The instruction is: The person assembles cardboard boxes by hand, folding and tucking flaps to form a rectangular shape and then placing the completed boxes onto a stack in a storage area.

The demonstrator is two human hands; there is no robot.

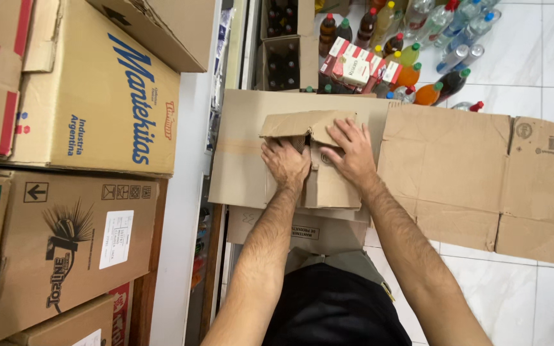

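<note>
White floor tiles (pixel 546 38) run behind the small crumpled cardboard box (pixel 318 160) that I press on, which lies on a flattened cardboard sheet (pixel 238 154), with plastic bottles (pixel 444 38) beyond it and stacked cartons (pixel 91 109) well off to its left. My left hand (pixel 285 163) sits on the box's middle with fingers curled into the gap under its torn flap. My right hand (pixel 352 152) lies flat beside it, fingers (pixel 341 131) spread wide on the top, gripping nothing.

Two hands (pixel 286 163) (both on cardboard (pixel 318 186))
</note>
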